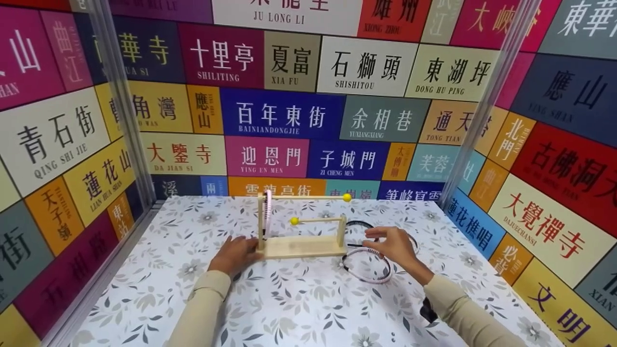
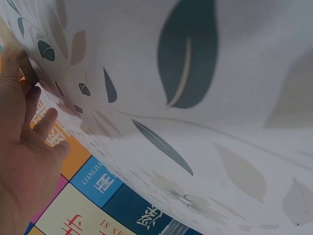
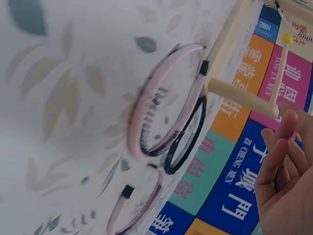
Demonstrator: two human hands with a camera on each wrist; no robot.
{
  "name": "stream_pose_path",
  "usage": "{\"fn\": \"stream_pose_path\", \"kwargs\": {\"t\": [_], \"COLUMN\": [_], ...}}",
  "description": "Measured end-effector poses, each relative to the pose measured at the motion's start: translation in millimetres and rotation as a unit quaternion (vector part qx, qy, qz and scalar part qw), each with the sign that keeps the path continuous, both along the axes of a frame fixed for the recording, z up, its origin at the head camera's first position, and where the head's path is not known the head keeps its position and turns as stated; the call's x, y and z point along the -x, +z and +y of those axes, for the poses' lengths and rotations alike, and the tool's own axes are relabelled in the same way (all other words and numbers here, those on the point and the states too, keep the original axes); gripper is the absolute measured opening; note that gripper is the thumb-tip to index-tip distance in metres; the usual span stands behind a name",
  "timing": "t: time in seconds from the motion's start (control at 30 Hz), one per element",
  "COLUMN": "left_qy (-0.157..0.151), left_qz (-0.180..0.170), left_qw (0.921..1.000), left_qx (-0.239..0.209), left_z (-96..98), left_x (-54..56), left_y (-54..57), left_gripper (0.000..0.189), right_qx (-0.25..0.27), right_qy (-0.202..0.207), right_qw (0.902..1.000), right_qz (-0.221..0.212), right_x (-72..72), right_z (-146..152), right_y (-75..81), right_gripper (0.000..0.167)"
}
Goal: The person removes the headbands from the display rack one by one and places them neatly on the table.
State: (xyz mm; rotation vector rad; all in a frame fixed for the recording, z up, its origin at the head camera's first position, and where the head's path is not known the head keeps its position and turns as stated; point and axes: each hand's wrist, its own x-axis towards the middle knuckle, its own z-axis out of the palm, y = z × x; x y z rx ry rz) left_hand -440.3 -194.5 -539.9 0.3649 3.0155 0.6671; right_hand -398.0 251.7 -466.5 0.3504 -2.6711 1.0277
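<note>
A pale wooden stand (image 1: 302,246) has two posts, each bearing a level rod tipped with a yellow ball. My left hand (image 1: 236,254) grips the left end of its base; in the left wrist view the fingers meet the wood's edge. A pink headband (image 1: 268,212) hangs on the upper rod, close against the taller post. My right hand (image 1: 393,246) hovers right of the shorter post (image 3: 244,98), fingers loosely bent and holding nothing. Beneath and beside it on the table lie a pink headband (image 3: 142,112), a black headband (image 3: 188,142) and another pinkish one (image 3: 113,215).
The table (image 1: 289,308) wears a white cloth with grey leaves and flowers. Panels with coloured name signs (image 1: 282,111) enclose its back and both sides, joined by metal corner posts (image 1: 130,120). A dark wrist strap (image 1: 428,311) shows at the right sleeve.
</note>
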Motion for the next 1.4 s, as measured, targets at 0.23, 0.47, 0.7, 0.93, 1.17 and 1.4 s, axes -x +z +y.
{"fn": "stream_pose_path", "kwargs": {"t": [0.23, 0.47, 0.7, 0.93, 1.17, 1.4], "left_qy": [-0.007, 0.014, 0.018, 0.007, 0.014, 0.002], "left_qz": [0.014, -0.008, -0.002, 0.005, 0.007, 0.008], "left_qw": [0.9998, 0.9998, 0.9997, 1.0, 0.9998, 0.9999], "left_qx": [0.012, 0.015, 0.017, -0.001, 0.011, 0.008], "left_z": [-0.1, 1.3, 5.3, 0.6, -1.0, -0.6], "left_x": [-2.3, 4.7, 2.3, -4.1, 6.3, 9.6], "left_y": [1.5, -1.5, 0.3, 4.9, -3.2, -4.9], "left_gripper": [0.036, 0.041, 0.035, 0.024, 0.024, 0.024], "right_qx": [0.029, 0.03, 0.032, 0.02, 0.009, 0.004], "right_qy": [0.031, 0.069, 0.091, 0.107, 0.117, 0.132], "right_qw": [0.9991, 0.9971, 0.9953, 0.9939, 0.993, 0.9912], "right_qz": [-0.002, 0.005, 0.007, 0.019, 0.017, 0.014], "right_x": [10.4, 13.0, 17.3, 19.4, 23.5, 26.1], "right_z": [-45, -85, -115, -143, -169, -195], "right_y": [10.0, 15.6, 11.6, 15.3, 20.9, 23.8], "right_gripper": [0.038, 0.036, 0.035, 0.035, 0.04, 0.042]}}
